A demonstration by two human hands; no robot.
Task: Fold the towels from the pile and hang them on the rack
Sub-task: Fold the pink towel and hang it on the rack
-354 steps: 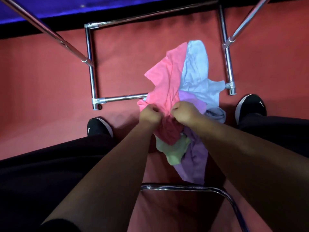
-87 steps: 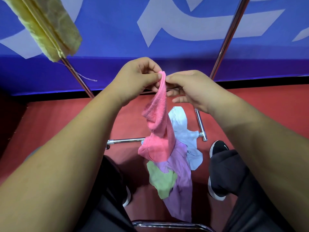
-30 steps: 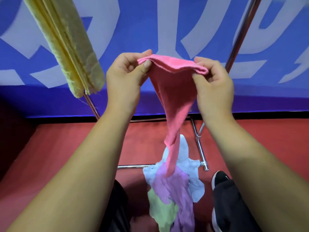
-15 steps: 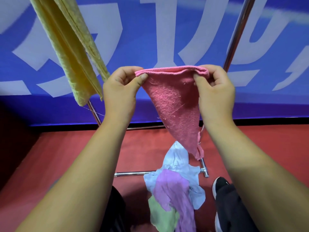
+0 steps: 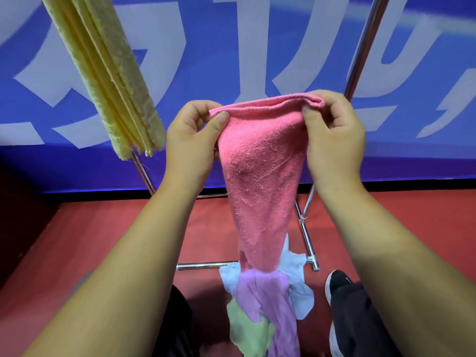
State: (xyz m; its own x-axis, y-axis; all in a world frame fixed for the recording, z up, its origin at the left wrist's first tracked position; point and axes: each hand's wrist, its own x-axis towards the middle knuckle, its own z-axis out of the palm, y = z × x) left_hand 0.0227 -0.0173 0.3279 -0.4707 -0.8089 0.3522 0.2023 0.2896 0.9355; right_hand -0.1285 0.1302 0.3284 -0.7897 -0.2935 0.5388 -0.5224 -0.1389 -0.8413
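Blue banner (image 5: 231, 60) with large white characters fills the background above a red floor (image 5: 103, 240). A chrome rack (image 5: 362, 47) stands in front of the banner, its slanted poles rising from a base frame on the floor. A pink towel (image 5: 262, 176) hangs at the centre, held up by its top edge, narrowing toward its lower end, which overlaps the pile in this view; contact cannot be judged. A folded yellow towel (image 5: 110, 81) hangs over the rack at upper left. The pile (image 5: 265, 300) of light blue, purple and green towels lies on the floor against the rack's base bar. The left hand (image 5: 190, 145) pinches the pink towel's top left corner between thumb and curled fingers; the right hand (image 5: 334, 140) pinches the top right corner likewise. A black shoe (image 5: 337, 284) rests just right of the pile.
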